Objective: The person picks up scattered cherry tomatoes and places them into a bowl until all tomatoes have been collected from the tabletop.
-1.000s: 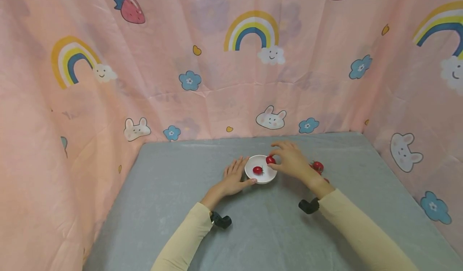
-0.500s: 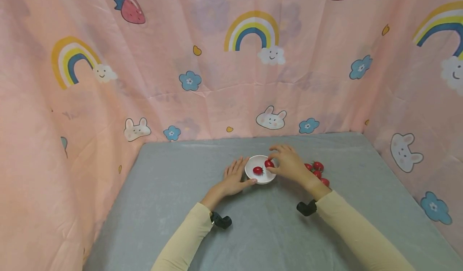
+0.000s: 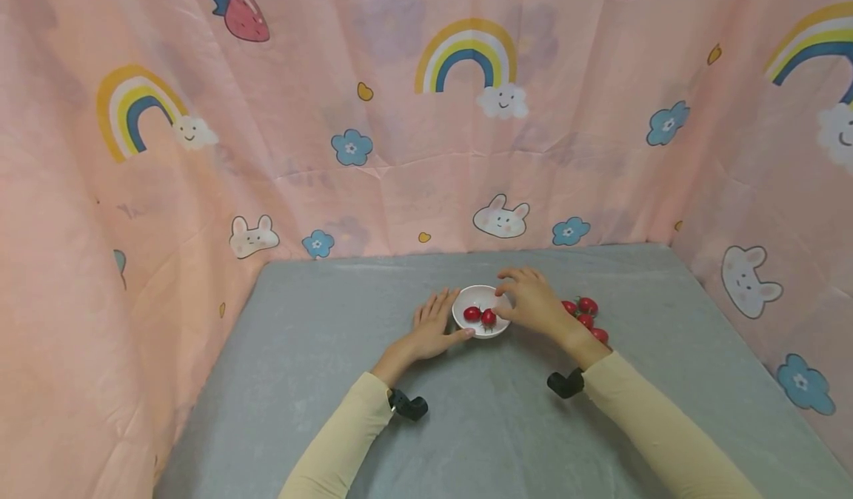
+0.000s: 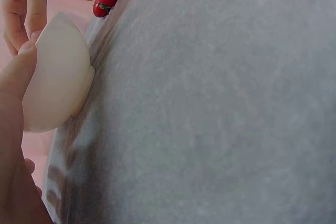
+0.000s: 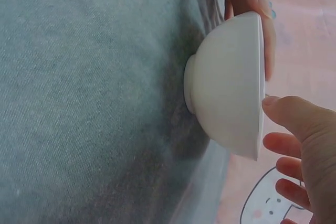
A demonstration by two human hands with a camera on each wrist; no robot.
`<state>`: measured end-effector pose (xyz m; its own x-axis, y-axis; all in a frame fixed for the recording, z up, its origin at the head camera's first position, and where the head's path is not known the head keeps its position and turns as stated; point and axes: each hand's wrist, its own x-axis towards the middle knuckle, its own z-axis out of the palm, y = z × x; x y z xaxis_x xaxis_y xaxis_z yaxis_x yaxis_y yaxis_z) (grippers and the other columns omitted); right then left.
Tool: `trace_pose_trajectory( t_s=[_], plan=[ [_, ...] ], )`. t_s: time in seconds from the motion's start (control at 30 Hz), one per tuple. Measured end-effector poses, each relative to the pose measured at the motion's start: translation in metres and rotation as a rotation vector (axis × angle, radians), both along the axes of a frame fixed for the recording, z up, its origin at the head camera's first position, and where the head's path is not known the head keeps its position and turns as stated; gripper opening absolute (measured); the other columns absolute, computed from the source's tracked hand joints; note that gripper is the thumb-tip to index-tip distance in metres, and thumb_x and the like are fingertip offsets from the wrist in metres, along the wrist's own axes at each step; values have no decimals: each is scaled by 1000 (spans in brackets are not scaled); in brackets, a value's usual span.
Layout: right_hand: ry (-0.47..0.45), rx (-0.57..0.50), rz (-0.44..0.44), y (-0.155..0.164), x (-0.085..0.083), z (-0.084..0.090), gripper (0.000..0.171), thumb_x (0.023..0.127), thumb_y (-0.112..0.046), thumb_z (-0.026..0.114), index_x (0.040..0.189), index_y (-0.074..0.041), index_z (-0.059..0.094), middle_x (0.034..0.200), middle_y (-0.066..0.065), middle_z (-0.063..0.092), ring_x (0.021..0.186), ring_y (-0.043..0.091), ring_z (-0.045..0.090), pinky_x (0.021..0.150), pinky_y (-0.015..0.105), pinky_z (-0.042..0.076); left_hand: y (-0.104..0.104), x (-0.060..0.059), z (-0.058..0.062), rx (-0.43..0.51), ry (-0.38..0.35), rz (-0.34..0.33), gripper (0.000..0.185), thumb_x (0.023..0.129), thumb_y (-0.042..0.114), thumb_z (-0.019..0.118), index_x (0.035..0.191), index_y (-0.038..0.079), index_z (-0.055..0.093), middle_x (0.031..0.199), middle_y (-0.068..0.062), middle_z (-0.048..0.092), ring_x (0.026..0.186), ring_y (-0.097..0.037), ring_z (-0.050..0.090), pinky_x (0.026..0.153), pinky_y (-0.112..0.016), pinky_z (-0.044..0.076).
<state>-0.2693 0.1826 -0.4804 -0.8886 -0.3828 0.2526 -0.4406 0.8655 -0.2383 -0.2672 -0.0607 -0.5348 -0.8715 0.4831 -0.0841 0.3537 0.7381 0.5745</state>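
A white bowl (image 3: 473, 330) stands on the cloth-covered table, with two cherry tomatoes (image 3: 489, 317) in it side by side. My left hand (image 3: 432, 329) lies along the bowl's left side, fingers extended and the thumb at the near rim. In the left wrist view, that thumb (image 4: 21, 69) touches the bowl's edge. My right hand (image 3: 536, 305) hovers at the right rim with fingers and thumb spread apart, holding nothing. The right wrist view shows the thumb (image 5: 294, 113) right at the rim and the bowl's outer wall (image 5: 231, 85); the tomatoes are hidden there.
Several more cherry tomatoes (image 3: 586, 321) lie clustered on the grey table cover (image 3: 320, 380), right of the bowl and partly behind the right wrist. A pink printed curtain (image 3: 400, 188) hangs around the table's back and sides.
The right hand has lowered a cherry tomato into the bowl and let it go beside the other one. More of the cluster at right shows. The left hand has stayed still.
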Motion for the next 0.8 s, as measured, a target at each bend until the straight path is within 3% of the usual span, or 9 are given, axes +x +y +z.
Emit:
trace_pose_trajectory(
  t_s=[0.53,0.8],
  plan=[
    [10,-27,17,18,-1,7,33,82,-35,79,104,-11,76,133,15,62,128,39,51,111,64,32,0,-1,-1,2,7,0,90,92,69,48,160,34,0,170,-4,3,157,-34,1,123,-60,4],
    [-7,-26,-17,40,-2,8,32,84,-31,78,108,-10,75,134,17,61,129,41,49,110,66,32,-1,1,1,11,9,-12,90,93,67,50,160,31,2,170,-6,4,157,-34,2,122,-60,5]
  ],
)
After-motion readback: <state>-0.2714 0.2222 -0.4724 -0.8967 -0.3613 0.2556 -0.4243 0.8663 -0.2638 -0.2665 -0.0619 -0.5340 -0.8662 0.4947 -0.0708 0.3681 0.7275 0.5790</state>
